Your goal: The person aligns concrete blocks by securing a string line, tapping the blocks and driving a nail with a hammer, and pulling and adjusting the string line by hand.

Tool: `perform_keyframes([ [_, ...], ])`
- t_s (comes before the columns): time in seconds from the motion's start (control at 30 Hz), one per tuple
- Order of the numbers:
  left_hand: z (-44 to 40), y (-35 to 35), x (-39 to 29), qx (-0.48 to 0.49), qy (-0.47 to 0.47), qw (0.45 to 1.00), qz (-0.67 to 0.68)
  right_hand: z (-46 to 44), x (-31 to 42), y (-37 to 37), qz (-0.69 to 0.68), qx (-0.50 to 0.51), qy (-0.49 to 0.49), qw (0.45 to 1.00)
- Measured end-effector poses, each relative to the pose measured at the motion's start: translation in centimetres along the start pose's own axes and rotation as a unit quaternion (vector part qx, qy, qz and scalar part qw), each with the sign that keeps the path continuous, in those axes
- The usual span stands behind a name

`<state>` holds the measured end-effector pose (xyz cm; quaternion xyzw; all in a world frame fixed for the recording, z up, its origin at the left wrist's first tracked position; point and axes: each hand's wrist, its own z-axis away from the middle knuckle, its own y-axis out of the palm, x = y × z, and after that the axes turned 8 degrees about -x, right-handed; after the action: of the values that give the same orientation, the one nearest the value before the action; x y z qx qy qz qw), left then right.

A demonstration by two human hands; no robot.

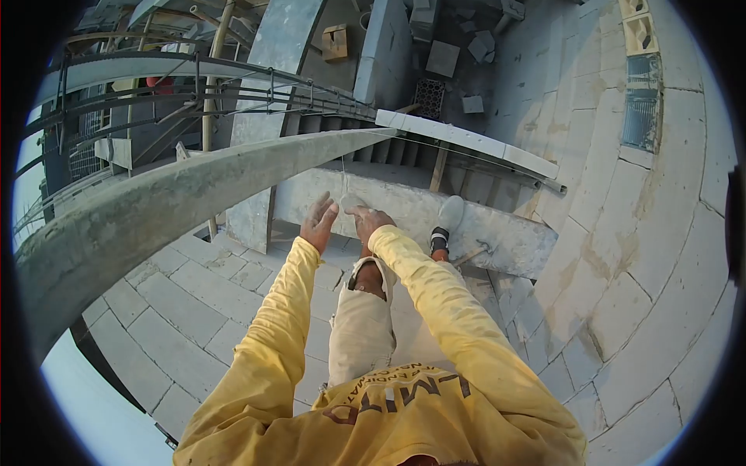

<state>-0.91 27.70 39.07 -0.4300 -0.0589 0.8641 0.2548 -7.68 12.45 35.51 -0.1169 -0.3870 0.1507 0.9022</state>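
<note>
My left hand (319,220) is raised in front of my body with its fingers apart and nothing visible in it. Just to its right, my right hand (368,220) reaches over the edge of a pale concrete beam (497,225). Its fingers are bent beside a small rounded grey shape (351,201), and whether they hold anything is too small to tell. A thin cord (343,172) runs upward from near the fingers. One shoe (451,213) stands on the beam, right of my hands.
A curved concrete beam (186,182) crosses the left side. Stairs (381,151) descend beyond the beam, beside a long white block row (466,140). Block walls (622,311) rise at right. Bent rebar (210,66) and a wooden pole (208,101) stand upper left.
</note>
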Motion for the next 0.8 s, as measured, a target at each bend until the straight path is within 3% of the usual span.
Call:
perform_keyframes([
  [0.1, -6.2, 2.7, -3.7, 0.016, -0.029, 0.994, 0.104, -0.3, -0.2, 0.6, -0.05, 0.016, -0.012, 0.999],
  [0.17, -8.6, 3.8, -4.4, 0.045, -0.074, 0.977, 0.194, -0.7, -1.5, 2.6, -0.088, -0.036, -0.051, 0.994],
  [0.27, -10.3, 3.2, -3.5, 0.133, 0.027, 0.971, 0.198, -1.7, -3.6, 4.7, -0.123, -0.092, -0.091, 0.984],
  [0.37, -9.4, 3.7, -4.1, 0.059, 0.118, 0.985, 0.116, -2.2, -4.0, 4.4, -0.134, -0.087, -0.061, 0.985],
  [0.57, -10.6, 2.4, -1.0, 0.075, 0.191, 0.979, 0.003, -2.5, -4.0, 3.3, -0.128, -0.055, -0.024, 0.99],
  [0.8, -13.1, 0.8, 3.6, 0.008, 0.306, 0.908, -0.287, -2.0, -3.7, 3.0, -0.147, -0.068, -0.031, 0.986],
])
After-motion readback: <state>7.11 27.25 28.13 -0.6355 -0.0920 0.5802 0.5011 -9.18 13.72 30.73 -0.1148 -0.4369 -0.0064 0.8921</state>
